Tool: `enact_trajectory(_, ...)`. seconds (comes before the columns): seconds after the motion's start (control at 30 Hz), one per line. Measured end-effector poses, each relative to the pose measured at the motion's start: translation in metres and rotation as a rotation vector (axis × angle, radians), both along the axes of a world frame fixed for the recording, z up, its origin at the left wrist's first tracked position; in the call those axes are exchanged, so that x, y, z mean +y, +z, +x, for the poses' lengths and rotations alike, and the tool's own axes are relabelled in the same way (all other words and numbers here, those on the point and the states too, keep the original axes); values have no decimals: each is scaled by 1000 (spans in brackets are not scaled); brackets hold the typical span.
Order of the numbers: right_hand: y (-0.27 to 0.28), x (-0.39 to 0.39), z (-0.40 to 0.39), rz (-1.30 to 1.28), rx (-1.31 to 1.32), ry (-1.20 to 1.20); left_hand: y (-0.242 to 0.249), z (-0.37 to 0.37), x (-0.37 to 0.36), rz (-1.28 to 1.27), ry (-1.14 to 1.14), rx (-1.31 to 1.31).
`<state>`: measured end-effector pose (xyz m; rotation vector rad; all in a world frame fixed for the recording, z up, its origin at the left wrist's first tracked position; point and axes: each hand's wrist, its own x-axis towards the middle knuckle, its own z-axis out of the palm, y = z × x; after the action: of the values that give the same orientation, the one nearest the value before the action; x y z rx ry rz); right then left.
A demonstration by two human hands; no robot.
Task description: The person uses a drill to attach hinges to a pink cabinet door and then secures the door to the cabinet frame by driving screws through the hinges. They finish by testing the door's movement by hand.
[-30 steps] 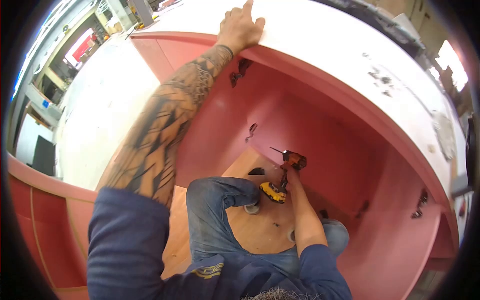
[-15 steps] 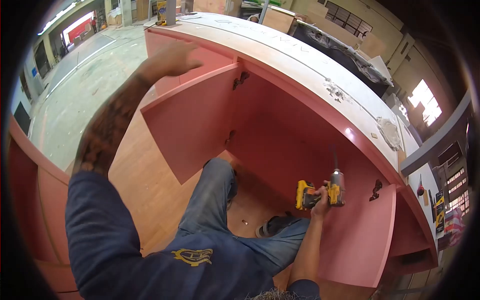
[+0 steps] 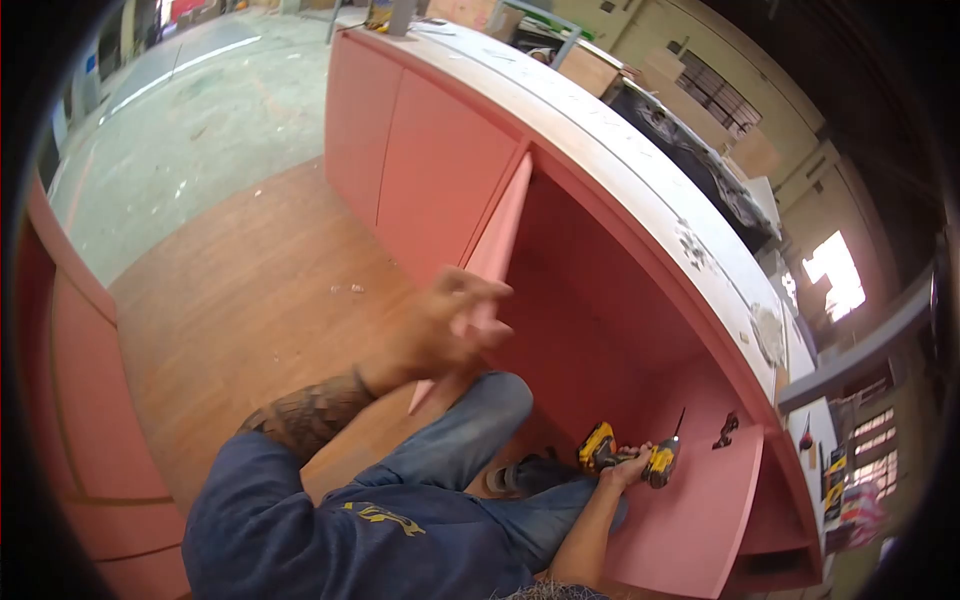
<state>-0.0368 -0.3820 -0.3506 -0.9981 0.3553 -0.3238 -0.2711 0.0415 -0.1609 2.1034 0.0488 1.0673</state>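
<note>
Navy shirt, yellow emblem on the front. Blue jeans, knee bent. Right hand: grip closed around one cordless drill, yellow and black, thin bit pointing upward, held near the open right cabinet door. Left hand: blurred, fingers partly curled, overlapping the left cabinet door; whether the grip is closed on it, cannot tell. Said door: pink, open, seen nearly edge-on. Dark hinge, at the right door. Pink cabinet, interior exposed between these doors. Worktop: long, pale, atop the cabinet, bearing small debris. Brown floor, left; greenish floor beyond. Bright window, far right.
</note>
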Motion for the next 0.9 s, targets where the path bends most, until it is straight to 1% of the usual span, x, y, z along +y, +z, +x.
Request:
enact_trajectory(0.03,12,7,-11,-26,21,-12,1,13,-15,58,-7,0)
enact_trajectory(0.07,9,6,-12,-51,17,3,-8,34,-25,60,-31,-36)
enact_trajectory(0.1,-6,-7,-11,-64,-2,31,-19,57,-34,66,-58,-74)
enact_trajectory(0.13,-13,-16,-9,-75,-21,54,-21,73,-44,67,-75,-91)
enact_trajectory(0.2,-8,-16,-26,-116,-16,55,-25,100,-64,67,-85,-99)
enact_trajectory(0.23,-8,-17,-34,-138,0,50,-26,106,-70,59,-87,-102)
enact_trajectory(0.3,-13,-19,-42,-173,-2,40,-29,112,-77,48,-18,-49)
enact_trajectory(0.37,-20,-23,-48,-206,12,30,-31,115,-78,29,-43,-29)
enact_trajectory(0.43,-19,-21,-50,-191,-14,41,-35,116,-80,4,-56,-1)
enact_trajectory(0.5,-19,-18,-45,-172,16,45,-37,122,-82,59,-42,-44)
enact_trajectory(0.57,-18,-10,-39,-148,23,9,-39,127,-87,40,-70,-29)
enact_trajectory(0.77,-27,-4,-30,-106,-5,-105,-46,176,-109,106,-133,-17)
enact_trajectory(0.8,-27,-3,-31,-110,-4,-120,-46,184,-111,102,-173,-27)
enact_trajectory(0.9,-21,1,-35,-76,-9,-94,-47,211,-119,135,-172,-32)
